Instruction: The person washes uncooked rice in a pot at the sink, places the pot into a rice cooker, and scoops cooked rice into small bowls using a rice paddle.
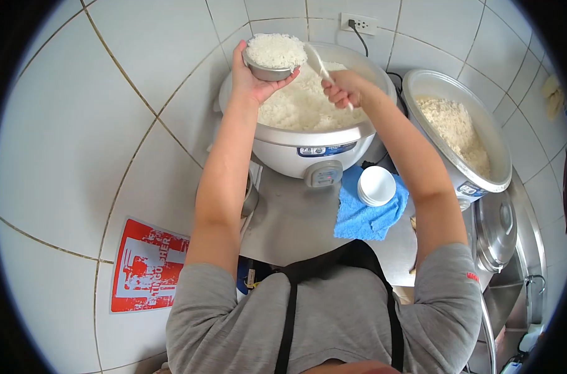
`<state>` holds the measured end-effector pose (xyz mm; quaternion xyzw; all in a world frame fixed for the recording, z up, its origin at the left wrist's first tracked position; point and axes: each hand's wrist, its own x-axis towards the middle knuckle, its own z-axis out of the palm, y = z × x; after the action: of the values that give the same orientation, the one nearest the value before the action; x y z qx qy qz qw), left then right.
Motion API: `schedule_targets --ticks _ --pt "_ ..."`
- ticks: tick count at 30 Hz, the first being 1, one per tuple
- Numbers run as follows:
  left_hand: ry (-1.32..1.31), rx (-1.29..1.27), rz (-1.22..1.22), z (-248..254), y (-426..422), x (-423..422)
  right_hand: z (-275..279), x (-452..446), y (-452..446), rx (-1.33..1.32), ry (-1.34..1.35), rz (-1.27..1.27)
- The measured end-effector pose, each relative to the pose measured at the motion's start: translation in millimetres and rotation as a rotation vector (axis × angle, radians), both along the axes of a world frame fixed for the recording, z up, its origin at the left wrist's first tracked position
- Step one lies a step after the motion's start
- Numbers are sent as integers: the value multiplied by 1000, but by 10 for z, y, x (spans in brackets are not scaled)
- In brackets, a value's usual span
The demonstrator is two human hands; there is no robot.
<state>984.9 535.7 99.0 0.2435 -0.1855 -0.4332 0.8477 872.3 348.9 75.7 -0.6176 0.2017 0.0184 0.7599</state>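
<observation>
My left hand [253, 81] holds a round metal bowl [269, 73] heaped with white rice [276, 51], above the left rim of a large rice cooker [308, 138]. Closed around the handle of a white paddle [316, 61] is my right hand [348, 88], over the cooker. The paddle's blade touches or nearly touches the right side of the heaped rice. More rice [296, 107] lies inside the open cooker below both hands.
A second open cooker [445, 143] with rice stands at the right. White cups [377, 186], stacked, rest on a blue cloth [366, 215] on the metal counter [290, 218]. A metal lid [495, 227] lies at the right. An outlet [359, 23] with a plug is on the tiled wall.
</observation>
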Motion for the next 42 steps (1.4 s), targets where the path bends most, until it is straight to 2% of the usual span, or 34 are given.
schedule_targets --ticks 2,3,7,10,12,13,16,17,21,27,30,31,33,36,37,38,40,41,42 --pt "-59 54 29 24 2 -60 -25 -75 119 42 -35 151" --pt "-85 79 44 23 -2 -88 38 -61 137 -17 -60 108" --pt "-147 182 91 -11 -44 -116 308 -112 412 -826 29 -121" --pt "-58 86 104 -63 -112 -137 269 -49 270 -700 -94 -7" --pt "40 -66 124 -58 -185 -162 152 23 181 -159 -81 -104" --pt "-22 -127 163 -60 -216 -178 140 23 201 110 -73 -146" --pt "-187 -282 295 -48 -325 -137 6 -50 379 343 -103 122" --pt "-222 -311 345 -82 -384 -82 37 -47 432 390 -167 116" --pt "-350 -297 578 -73 -381 -241 194 32 618 -10 -202 -142" --pt "-429 -180 660 -96 -345 -152 221 122 847 -404 -141 -253" --pt "-341 -140 580 -110 -243 -183 197 77 888 -727 -104 -289" --pt "-328 -74 573 -112 -212 -203 189 62 814 -743 -98 -221" --pt "-232 -64 360 -122 -74 -134 196 69 512 -767 -96 -87" --pt "-165 -9 136 -52 54 -214 264 143 140 -480 -119 -62" --pt "-172 24 57 -61 89 -196 404 71 232 -503 -65 -20" --pt "-183 54 -23 -54 102 -176 489 50 255 -631 -58 11" --pt "-144 131 -26 -76 110 -171 597 22 316 -885 -37 81" --pt "-125 165 -27 -77 108 -162 652 -19 471 -1132 47 97" --pt "-97 173 -16 -69 116 -148 520 30 528 -1260 -28 34"
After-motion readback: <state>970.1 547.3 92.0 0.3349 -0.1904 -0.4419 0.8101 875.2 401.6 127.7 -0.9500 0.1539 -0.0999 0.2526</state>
